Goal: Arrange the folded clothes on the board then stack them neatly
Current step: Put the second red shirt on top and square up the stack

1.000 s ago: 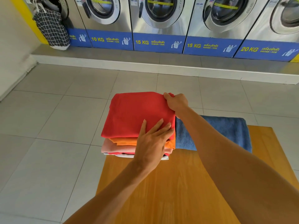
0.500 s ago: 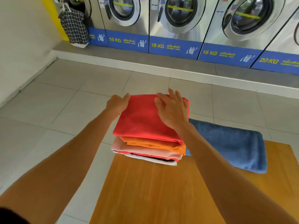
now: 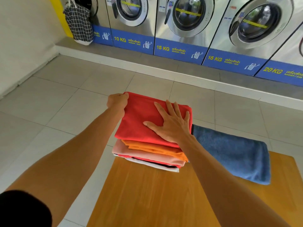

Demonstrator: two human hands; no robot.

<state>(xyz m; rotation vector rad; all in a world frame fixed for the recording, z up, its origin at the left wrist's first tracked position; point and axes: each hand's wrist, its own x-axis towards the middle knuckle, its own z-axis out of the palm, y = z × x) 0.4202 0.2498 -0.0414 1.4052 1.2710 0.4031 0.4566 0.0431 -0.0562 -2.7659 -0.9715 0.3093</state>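
Observation:
A stack of folded clothes stands at the far left corner of the wooden board [image 3: 147, 197]. On top lies a red folded garment [image 3: 139, 122], with orange [image 3: 157, 149], pink [image 3: 131, 152] and white [image 3: 147, 165] pieces beneath it. My left hand [image 3: 117, 101] grips the red garment's far left corner. Flat on the red garment's right half rests my right hand [image 3: 170, 123], fingers spread. A folded blue towel [image 3: 232, 154] lies on the board to the right of the stack, touching it.
A row of steel washing machines [image 3: 183, 22] on a raised grey step [image 3: 147, 61] lines the far wall. A black checked laundry bag [image 3: 78, 23] hangs at the far left. Grey tiled floor [image 3: 57, 104] surrounds the board.
My left hand has left the near side of the stack and closed on the red garment's far left corner. My right hand has let go of the far right corner and now lies flat on top.

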